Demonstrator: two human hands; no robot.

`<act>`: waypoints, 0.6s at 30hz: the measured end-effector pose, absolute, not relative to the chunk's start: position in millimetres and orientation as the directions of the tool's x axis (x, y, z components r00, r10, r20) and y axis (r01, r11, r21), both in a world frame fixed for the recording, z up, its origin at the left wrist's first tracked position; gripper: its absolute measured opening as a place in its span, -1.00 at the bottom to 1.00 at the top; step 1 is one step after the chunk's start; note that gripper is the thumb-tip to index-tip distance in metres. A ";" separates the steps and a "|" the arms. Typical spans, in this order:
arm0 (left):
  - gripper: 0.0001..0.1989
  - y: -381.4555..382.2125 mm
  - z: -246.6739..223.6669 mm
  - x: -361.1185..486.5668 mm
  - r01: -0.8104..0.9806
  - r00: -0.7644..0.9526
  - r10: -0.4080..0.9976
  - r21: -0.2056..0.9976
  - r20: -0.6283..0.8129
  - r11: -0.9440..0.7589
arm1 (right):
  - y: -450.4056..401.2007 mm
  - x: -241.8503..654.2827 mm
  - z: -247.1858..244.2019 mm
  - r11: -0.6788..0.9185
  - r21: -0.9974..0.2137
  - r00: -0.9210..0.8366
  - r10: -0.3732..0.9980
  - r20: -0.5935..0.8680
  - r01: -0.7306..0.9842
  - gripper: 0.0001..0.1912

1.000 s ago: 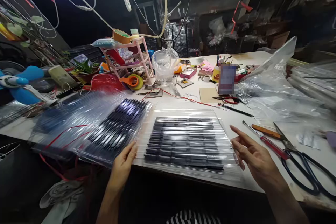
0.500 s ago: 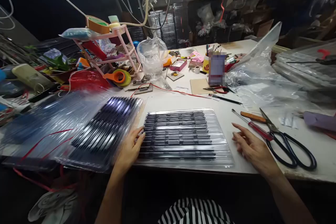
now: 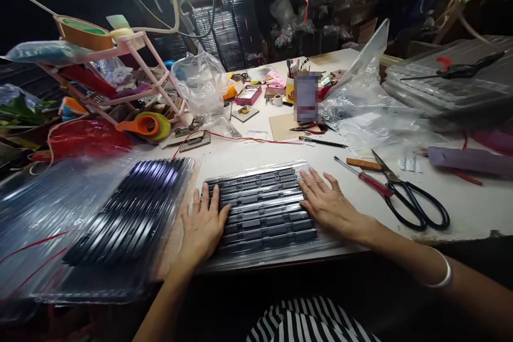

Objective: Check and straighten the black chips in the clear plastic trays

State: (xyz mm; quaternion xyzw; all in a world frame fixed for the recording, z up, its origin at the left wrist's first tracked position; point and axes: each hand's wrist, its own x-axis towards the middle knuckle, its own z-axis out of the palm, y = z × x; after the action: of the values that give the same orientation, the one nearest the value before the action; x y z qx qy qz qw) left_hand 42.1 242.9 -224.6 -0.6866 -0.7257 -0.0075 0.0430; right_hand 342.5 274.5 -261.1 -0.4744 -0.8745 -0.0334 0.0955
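In front of me on the white table lies a clear plastic tray (image 3: 256,261) with rows of black strip-like parts (image 3: 264,208) that have fine teeth along their edges. My left hand (image 3: 205,224) lies flat over the tray's left side, fingers spread, its thumb at the ends of the strips. On the right, my right hand (image 3: 331,200) rests with its fingers apart on the right ends of the rows. Both palms face down and neither hand grasps anything. Left of the tray, a second stack of clear trays (image 3: 120,214) carries similar dark strips.
Scissors (image 3: 404,192) and a red-handled screwdriver (image 3: 374,183) lie to the right. Behind the tray are pliers (image 3: 310,128), a black pen (image 3: 323,142) and a blurred-out upright object (image 3: 306,97). A pink rack (image 3: 154,77) stands at the back left, and plastic bags (image 3: 368,112) at the back right.
My right hand has moved left from the bare table onto the strips. My left hand has flattened and spread over the tray's left side. The view has swung to the right.
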 end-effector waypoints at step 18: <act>-0.51 180.4 -251.8 -11.9 0.844 -0.045 0.984 0.534 0.172 -0.055 | 240.3 378.8 -241.1 0.586 -0.388 -0.521 0.810 0.268 0.711 -0.48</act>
State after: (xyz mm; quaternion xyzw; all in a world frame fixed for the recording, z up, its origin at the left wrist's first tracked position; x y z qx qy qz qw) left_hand -11.9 180.4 -251.8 -0.6777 -0.6742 -0.2608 -0.1346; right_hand 378.8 240.3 -241.1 -0.4401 -0.8644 0.1155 0.2139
